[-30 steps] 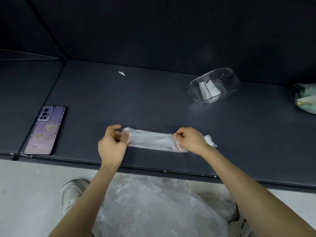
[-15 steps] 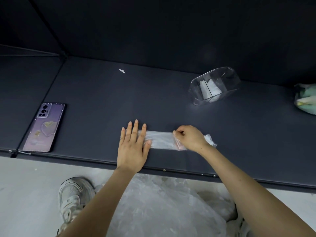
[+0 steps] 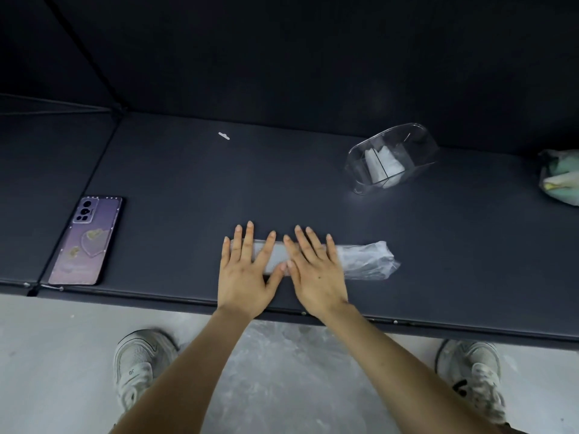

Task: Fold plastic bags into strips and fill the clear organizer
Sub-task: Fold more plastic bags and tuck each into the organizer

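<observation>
A clear plastic bag folded into a long strip (image 3: 365,260) lies flat near the front edge of the dark table (image 3: 188,189). My left hand (image 3: 244,270) presses its left end with straight, spread fingers. My right hand (image 3: 316,270) lies flat beside it on the strip's middle, thumbs nearly touching. The strip's right end sticks out crinkled past my right hand. The clear organizer (image 3: 391,158) stands at the back right, with folded white bags in its middle compartment.
A purple phone (image 3: 86,242) lies face down at the table's front left. A small white scrap (image 3: 224,136) sits at the back. A green and white bag (image 3: 560,180) is at the right edge. My two shoes are on the grey floor below.
My right hand let go of its pinch on the strip and now lies flat on it. My left hand stayed flat. The pile of bags below the table has left the view.
</observation>
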The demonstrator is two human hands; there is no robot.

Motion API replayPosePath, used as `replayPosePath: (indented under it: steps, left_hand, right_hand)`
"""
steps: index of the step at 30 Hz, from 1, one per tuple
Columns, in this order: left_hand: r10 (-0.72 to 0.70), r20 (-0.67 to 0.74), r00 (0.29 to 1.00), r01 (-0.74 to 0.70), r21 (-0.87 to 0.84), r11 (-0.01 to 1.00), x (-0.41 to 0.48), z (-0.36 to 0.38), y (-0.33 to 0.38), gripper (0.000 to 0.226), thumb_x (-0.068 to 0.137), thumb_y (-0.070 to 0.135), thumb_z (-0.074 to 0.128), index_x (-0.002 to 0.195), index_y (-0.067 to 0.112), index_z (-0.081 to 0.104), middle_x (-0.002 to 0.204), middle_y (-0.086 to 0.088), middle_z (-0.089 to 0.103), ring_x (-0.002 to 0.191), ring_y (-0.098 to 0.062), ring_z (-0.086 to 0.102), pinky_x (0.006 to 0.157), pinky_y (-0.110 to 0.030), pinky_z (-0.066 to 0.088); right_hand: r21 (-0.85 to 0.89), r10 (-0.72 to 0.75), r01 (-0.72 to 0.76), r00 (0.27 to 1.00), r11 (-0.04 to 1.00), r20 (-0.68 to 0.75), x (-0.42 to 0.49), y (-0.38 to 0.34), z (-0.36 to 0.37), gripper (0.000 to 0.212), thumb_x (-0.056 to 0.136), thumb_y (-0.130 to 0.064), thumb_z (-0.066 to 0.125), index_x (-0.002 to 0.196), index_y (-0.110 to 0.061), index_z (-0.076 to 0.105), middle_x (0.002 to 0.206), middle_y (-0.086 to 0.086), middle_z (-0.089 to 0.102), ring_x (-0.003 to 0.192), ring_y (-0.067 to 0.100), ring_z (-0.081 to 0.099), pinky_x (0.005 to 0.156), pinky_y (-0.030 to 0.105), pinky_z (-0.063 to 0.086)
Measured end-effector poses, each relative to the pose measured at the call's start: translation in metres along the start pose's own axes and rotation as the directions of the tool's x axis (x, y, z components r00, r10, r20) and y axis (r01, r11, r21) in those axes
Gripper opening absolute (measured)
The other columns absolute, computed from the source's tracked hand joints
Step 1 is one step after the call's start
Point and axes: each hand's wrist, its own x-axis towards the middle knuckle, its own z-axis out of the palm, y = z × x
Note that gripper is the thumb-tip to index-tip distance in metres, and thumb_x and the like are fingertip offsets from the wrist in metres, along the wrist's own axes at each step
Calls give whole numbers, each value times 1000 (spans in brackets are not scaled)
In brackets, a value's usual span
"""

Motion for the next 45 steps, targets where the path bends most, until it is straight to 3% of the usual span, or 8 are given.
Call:
replayPosePath:
  steps: [10, 13, 17, 25, 31, 33, 38, 45]
  left_hand:
    - [-8, 9, 1000, 8, 36, 999, 0, 0, 1, 70, 95, 66, 11, 150, 27, 32, 159, -17, 20, 148, -32, 13, 119, -43, 2]
    - [-8, 6, 1000, 8, 27, 1000, 1, 0, 1, 71, 95, 66, 11, 149, 26, 33, 158, -18, 20, 148, -32, 14, 119, -44, 4]
    - [4, 13, 1000, -4, 31, 999, 0, 1, -1, 72, 94, 69, 10, 152, 28, 24, 160, -17, 14, 149, -30, 7, 119, -43, 0]
    - [-4, 27, 1000, 3, 44, 999, 0, -2, 0, 72, 93, 68, 13, 152, 29, 27, 160, -16, 16, 149, -31, 9, 120, -42, 0]
    - [16, 48, 999, -19, 50, 999, 1, -4, -1, 74, 93, 70, 8, 152, 27, 23, 160, -17, 15, 149, -30, 8, 119, -41, -2]
    - [36, 68, 997, -39, 55, 998, 3, -5, -3, 74, 92, 70, 7, 152, 27, 19, 160, -15, 14, 149, -29, 7, 119, -40, -4]
    - [143, 121, 982, -142, -10, 990, 15, -11, -13, 82, 84, 79, -3, 150, 30, 2, 161, -9, 1, 149, -21, -5, 118, -34, -14]
    - [298, -296, 908, -350, -144, 925, 10, -32, 12, 45, 86, 40, 55, 121, 13, 66, 133, -13, 57, 125, -34, 50, 111, -54, 29]
  right_hand:
    - [-62, 325, -324, 945, 944, 23, -42, 98, -25, 72, 99, -48, -4, 147, -12, 36, 153, 13, 34, 143, 31, 28, 116, 50, 4]
    - [-21, 178, -181, 978, 983, -105, -20, 49, -24, 55, 101, -36, 20, 141, -8, 47, 147, 17, 42, 137, 36, 38, 113, 53, 14]
    - [7, 14, -14, 999, 1000, 45, -4, 5, -5, 53, 101, -36, 21, 144, -14, 41, 152, 10, 37, 142, 27, 32, 112, 53, 12]
    - [-78, 202, -194, 974, 978, 104, -35, 90, -19, 64, 102, -45, 1, 148, -16, 35, 155, 5, 33, 144, 23, 26, 116, 48, 2]
    - [34, 203, -201, 962, 979, -182, -9, 66, -33, 37, 85, -33, 58, 104, -3, 71, 102, 12, 67, 90, 34, 64, 88, 43, 44]
    - [83, 228, -221, 969, 972, -97, -6, 67, -33, 31, 75, -31, 76, 94, -7, 71, 93, 9, 63, 83, 32, 61, 80, 39, 44]
    - [110, 291, -303, 950, 947, 113, -7, 70, -40, 25, 89, -44, 61, 93, -22, 72, 107, -2, 56, 103, 21, 48, 89, 30, 30]
    - [297, 389, -435, 898, 850, 204, -26, 55, -52, 19, 94, -31, 57, 85, -15, 58, 85, 1, 63, 84, 23, 58, 69, 30, 40]
